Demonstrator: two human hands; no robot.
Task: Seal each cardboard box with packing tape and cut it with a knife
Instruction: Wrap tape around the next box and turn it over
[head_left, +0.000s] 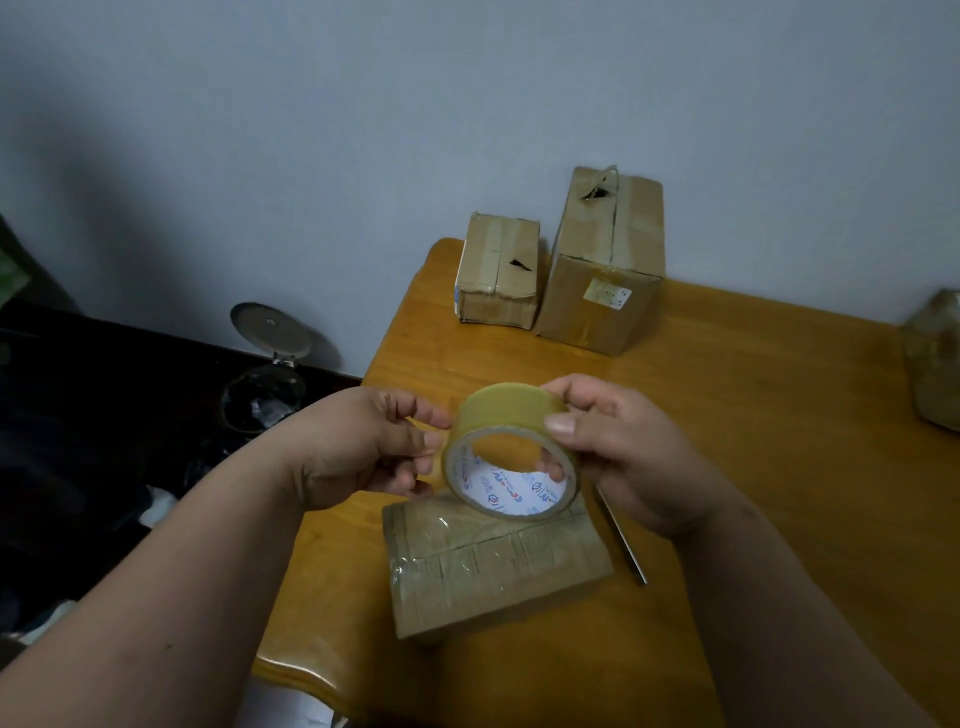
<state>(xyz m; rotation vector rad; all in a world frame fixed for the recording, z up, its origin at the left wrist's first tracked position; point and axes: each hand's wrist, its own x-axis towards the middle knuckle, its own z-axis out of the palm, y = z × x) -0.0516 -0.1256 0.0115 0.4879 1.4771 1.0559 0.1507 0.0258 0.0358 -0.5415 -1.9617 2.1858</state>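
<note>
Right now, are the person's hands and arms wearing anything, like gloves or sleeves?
No. Both the left hand and the right hand are bare, with no gloves, rings or watch showing. The forearms are bare too, with no sleeves in view. The fingernails look short and plain.

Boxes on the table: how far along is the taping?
Done, apparently: the near box already carries shiny tape across its top. In hand: the right hand holds the tape roll above it while the left hand pinches at its edge; no strip is pulled yet. Left: the small box and tall box at the wall show torn gaps. The knife lies untouched.
</note>
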